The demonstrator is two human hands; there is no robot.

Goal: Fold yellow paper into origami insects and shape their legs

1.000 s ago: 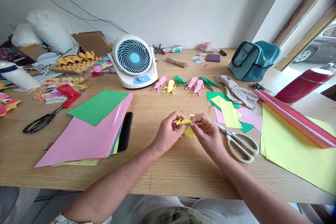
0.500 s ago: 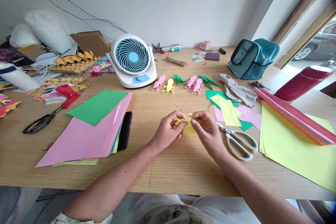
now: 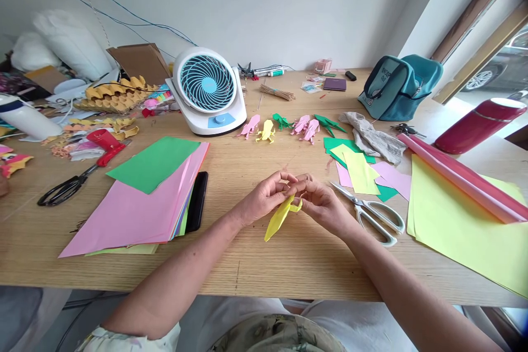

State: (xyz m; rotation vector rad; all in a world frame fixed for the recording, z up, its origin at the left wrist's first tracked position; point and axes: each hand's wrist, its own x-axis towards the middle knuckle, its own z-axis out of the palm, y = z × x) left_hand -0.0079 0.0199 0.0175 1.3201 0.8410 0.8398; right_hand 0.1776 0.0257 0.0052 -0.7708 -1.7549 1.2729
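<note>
Between my two hands, over the middle of the table, is a yellow folded-paper figure (image 3: 279,221). Its long pointed body hangs down towards me, and a bent strip sticks out to the right. My left hand (image 3: 266,196) pinches its upper end, and my right hand (image 3: 319,201) is closed on it from the other side. The fingers hide the top of the fold. Close by my right hand lie scissors (image 3: 381,219) with white handles. Beyond my hands stand several folded-paper frogs, among them a yellow frog (image 3: 265,131) and a pink frog (image 3: 249,127).
A stack of coloured paper (image 3: 124,214) and a black phone (image 3: 197,203) lie left, near red-sheathed scissors (image 3: 82,176). A fan (image 3: 208,93) stands behind. Paper offcuts (image 3: 358,171), yellow sheets (image 3: 462,225), a red bottle (image 3: 478,126) and a teal bag (image 3: 398,88) are on the right.
The yellow paper figure has been turned, so its long body now points down towards me. My hands have drawn closer together around its upper end.
</note>
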